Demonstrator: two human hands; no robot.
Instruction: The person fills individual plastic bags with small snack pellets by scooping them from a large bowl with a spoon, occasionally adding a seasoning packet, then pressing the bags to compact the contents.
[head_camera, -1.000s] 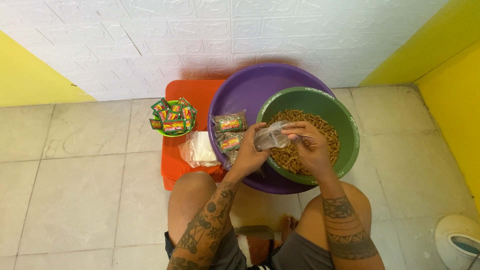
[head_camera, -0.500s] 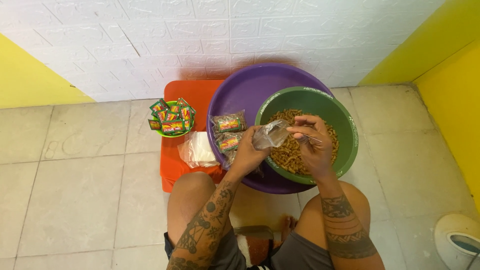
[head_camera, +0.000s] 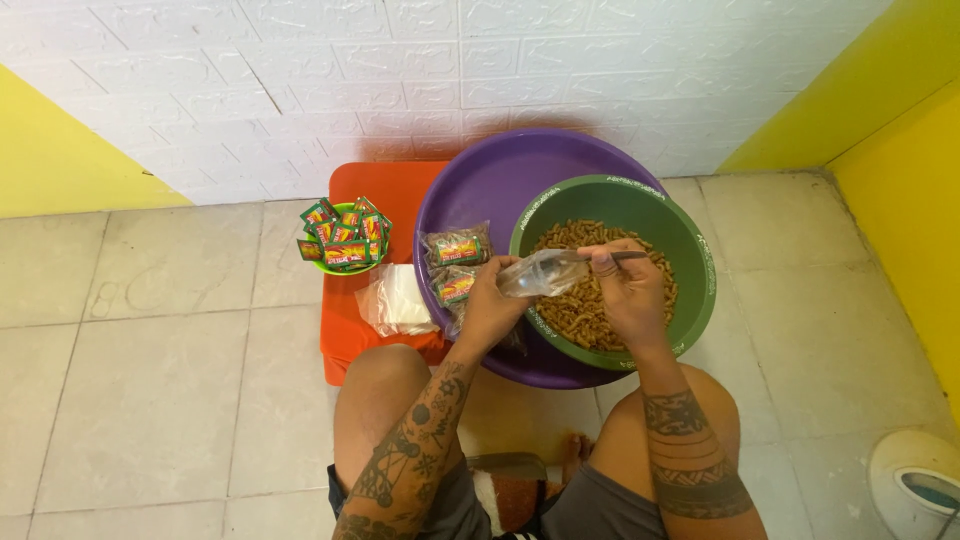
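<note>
**Filling a clear bag over the green bowl**

At the middle of the frame, the left hand (head_camera: 487, 303) is gripping a clear bag (head_camera: 535, 274) by its lower end, holding it on its side over the left rim of the green bowl (head_camera: 700, 300). The right hand (head_camera: 628, 290) is pinching a thin metal spoon (head_camera: 625, 257) at the bag's mouth, fingers closed around the handle. The bowl is sitting inside a purple basin (head_camera: 480, 185) and is holding a heap of brown fried snacks (head_camera: 585, 310).

The step in hand looks like portioning: snacks are being spooned into the bag. By my judgement the bag is looking nearly empty, so the next move is calling for a steady, open mouth on the bag and a level spoon, or pieces will be dropping back into the bowl.

Left of the hands, filled packets (head_camera: 455, 265) are lying in the basin. Farther left, an orange stool (head_camera: 375, 185) is serving as the surface, carrying a small green dish of sachets (head_camera: 343, 238) and a stack of empty bags (head_camera: 398, 300).

The person is sitting low, knees at the bottom of the frame, on a floor of pale tiles (head_camera: 150, 390). A white brick-pattern wall (head_camera: 400, 60) is running across the top, with yellow paint at the upper right and far left.
</note>
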